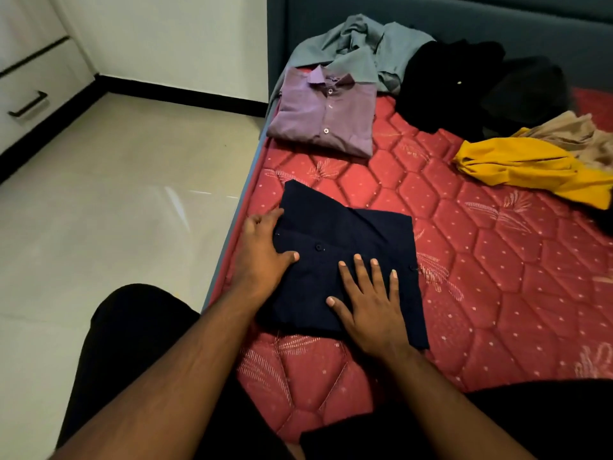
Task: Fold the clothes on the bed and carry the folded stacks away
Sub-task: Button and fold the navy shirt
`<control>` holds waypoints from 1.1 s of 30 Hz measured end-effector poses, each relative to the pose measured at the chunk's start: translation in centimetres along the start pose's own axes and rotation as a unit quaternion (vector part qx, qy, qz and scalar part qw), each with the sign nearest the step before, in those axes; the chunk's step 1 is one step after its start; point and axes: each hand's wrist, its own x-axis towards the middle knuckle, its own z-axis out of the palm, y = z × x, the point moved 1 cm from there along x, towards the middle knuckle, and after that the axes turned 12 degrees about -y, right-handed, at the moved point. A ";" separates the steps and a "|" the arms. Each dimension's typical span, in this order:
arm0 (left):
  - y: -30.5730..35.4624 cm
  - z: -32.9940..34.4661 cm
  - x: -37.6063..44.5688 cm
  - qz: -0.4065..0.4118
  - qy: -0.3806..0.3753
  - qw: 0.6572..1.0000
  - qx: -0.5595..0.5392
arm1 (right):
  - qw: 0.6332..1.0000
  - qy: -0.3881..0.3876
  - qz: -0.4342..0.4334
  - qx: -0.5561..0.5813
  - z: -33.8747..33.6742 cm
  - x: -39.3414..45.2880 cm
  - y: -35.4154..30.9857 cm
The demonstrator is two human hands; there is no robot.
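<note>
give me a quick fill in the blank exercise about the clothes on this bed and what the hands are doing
1. Both hands rest on the folded ____ shirt.
2. The right hand lies ____ on that shirt, fingers straight.
3. The folded purple shirt lies ____ the grey shirt crumpled at the headboard.
4. The unfolded ____ garment lies beside a beige one.

Missing words: navy; flat; in front of; yellow

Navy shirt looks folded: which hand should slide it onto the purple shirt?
Left, probably. The left hand sits at the navy shirt's left edge, the side the folded purple shirt is on. The right hand lies flat on the near part, farther from it.
</note>
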 end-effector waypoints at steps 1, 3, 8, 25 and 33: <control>-0.2 0.2 -0.4 -0.010 -0.009 0.999 0.037 | 1.000 0.002 -0.003 -0.002 -0.1 0.0 0.0; -0.5 0.5 -1.0 -0.041 -0.028 0.991 0.125 | 1.000 0.002 -0.011 0.004 -0.5 -0.2 0.1; 2.0 3.3 0.6 0.053 0.031 0.930 0.362 | 0.999 0.018 0.010 0.047 -2.9 0.9 -1.0; -0.4 7.5 9.0 -0.002 -0.105 0.930 0.353 | 0.992 -0.079 0.017 0.099 -5.2 11.7 2.7; -0.2 7.2 8.7 -0.022 -0.101 0.934 0.342 | 0.965 -0.125 0.200 0.117 -5.9 10.5 12.1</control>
